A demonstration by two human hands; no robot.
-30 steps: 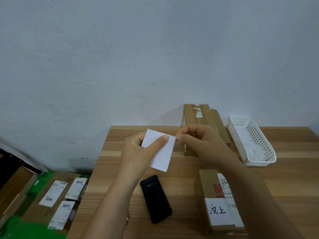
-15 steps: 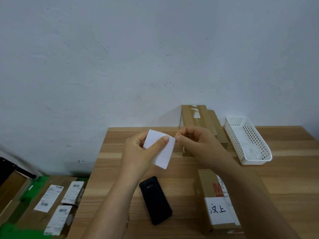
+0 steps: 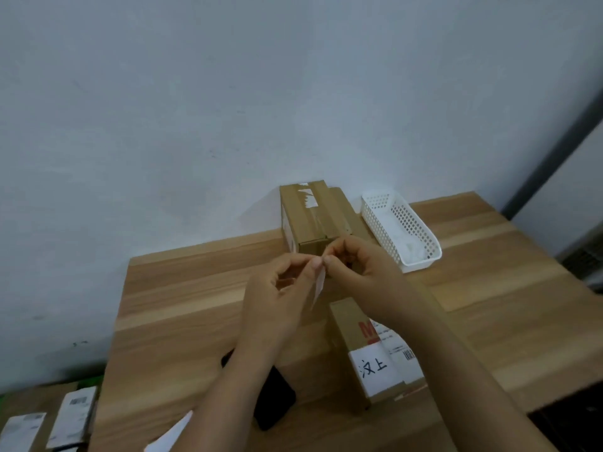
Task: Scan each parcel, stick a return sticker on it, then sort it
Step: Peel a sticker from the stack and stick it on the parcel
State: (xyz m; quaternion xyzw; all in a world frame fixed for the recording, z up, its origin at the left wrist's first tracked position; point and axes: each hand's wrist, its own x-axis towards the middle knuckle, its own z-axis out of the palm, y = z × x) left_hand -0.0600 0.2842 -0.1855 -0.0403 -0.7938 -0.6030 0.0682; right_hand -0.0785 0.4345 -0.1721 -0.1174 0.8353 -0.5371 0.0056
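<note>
**Here, a sticker pinched between both your hands**

Your left hand (image 3: 277, 298) is raised above the middle of the desk (image 3: 195, 305). Its thumb and forefinger close on the top edge of a white sticker (image 3: 319, 285), and the other fingers are loosely curled behind. Your right hand (image 3: 362, 272) comes in from the right with its fingers bunched. It nips the same top edge, so the fingertips of the two hands almost meet. Both forearms rise from the desk's near edge.

The sticker hangs in the air, clear of the desk. It is turned nearly edge-on to the camera, so it shows only as a thin, slightly blurred white strip, and its face cannot be read.

Below your right forearm, toward the near edge and right of centre, lies a long brown parcel (image 3: 350, 324). Its near end carries a white label with black handwritten characters, with red print and a barcoded label beside it. A black handset (image 3: 277, 406) lies by the near edge, mostly hidden under your left forearm.

Stacked brown cartons (image 3: 310, 220) stand at the far edge against the wall. A white perforated basket (image 3: 421, 238) sits just to their right. Off the desk's left side, lower down, lie labelled boxes (image 3: 75, 415).
</note>
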